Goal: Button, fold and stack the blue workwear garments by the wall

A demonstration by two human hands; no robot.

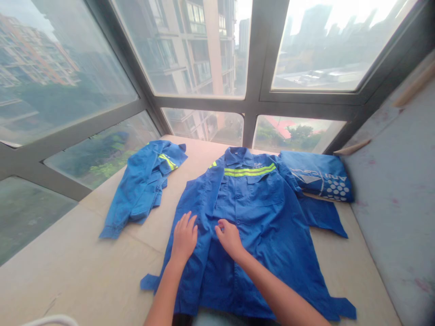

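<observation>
A blue work jacket (258, 235) with a collar, chest pockets and a yellow-green and grey reflective band lies spread out, front up and collar at the far end. My left hand (185, 236) rests on its left-side sleeve, palm down with fingers stretched out. Over the middle of the front, just left of the button line, is my right hand (230, 237). Its fingers are loosely bent, and a gap shows between thumb and forefinger. Neither hand has cloth visibly gripped. The left-side sleeve lies lengthwise along the jacket's body; the other one reaches out to the right, partly beneath a bundle.
A folded blue garment (142, 185) with a reflective strip lies at the left. At the back right, a blue package (316, 176) with white print sits against the wall (397, 190). Windows (204, 50) border the pale tabletop (112, 267). A white curved object (50, 320) shows at the lower left.
</observation>
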